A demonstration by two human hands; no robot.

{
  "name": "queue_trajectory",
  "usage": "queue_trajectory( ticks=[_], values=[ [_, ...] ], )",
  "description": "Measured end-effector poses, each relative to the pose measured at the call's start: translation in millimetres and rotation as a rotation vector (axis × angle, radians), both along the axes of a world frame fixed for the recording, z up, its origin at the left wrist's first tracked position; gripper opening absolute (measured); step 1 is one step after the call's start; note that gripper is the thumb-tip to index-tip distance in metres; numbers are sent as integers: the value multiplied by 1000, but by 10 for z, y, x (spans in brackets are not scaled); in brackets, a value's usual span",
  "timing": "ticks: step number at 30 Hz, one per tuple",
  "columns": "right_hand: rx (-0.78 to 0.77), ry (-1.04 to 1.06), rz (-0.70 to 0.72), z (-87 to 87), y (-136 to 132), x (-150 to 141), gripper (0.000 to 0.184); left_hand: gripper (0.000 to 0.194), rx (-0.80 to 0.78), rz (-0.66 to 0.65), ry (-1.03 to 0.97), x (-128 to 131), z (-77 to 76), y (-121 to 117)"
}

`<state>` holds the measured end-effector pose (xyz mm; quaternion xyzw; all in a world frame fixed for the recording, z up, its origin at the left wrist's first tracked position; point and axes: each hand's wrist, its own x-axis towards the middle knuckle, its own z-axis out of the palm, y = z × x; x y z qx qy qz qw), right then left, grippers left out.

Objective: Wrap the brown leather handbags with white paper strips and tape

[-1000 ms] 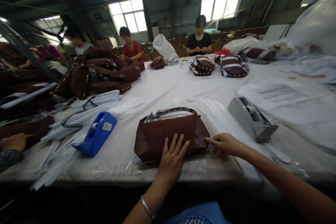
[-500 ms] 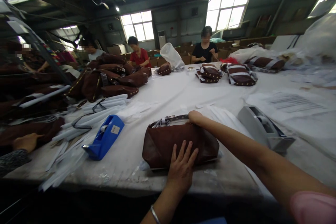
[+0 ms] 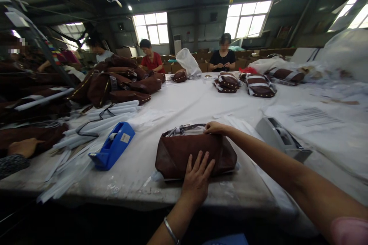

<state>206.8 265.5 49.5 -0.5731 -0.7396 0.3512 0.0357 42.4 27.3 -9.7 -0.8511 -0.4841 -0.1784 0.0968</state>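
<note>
A brown leather handbag [image 3: 175, 155] lies on the white-covered table in front of me, its strap [image 3: 189, 126] and a wrapped bundle along its far edge. Fingers spread, my left hand [image 3: 198, 176] presses flat on the front of the bag; a silver bangle circles that wrist. My right hand [image 3: 214, 128] reaches across to the top edge, its fingers closed at the strap's right end. Exactly what those fingertips pinch there is partly hidden. Bits of clear wrap stick out beneath the bag's lower corners.
A blue tape dispenser [image 3: 115, 145] stands left, a grey one [image 3: 283, 138] right. White paper rolls [image 3: 94, 130] and a heap of brown bags [image 3: 123, 80] lie left. Wrapped bags [image 3: 260, 85] sit farther back. A co-worker's hand [image 3: 24, 147] rests at far left; other people work behind.
My right fingers have shifted slightly along the bag's top edge and now look more pinched. My left hand stays flat on the bag. The view has moved a little.
</note>
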Motion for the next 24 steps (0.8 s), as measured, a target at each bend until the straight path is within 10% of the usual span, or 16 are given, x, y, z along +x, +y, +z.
queue_trajectory(
  ticks=[8, 16, 24],
  values=[
    [-1, 534, -114, 11, -26, 195, 68, 66, -26, -6, -1, -7, 7, 5],
    [127, 818, -84, 224, -102, 389, 66, 71, -41, -11, 8, -8, 20, 20],
    [347, 825, 32, 310, -878, 562, 90, 69, -16, 4, 54, -32, 47, 64]
  ],
)
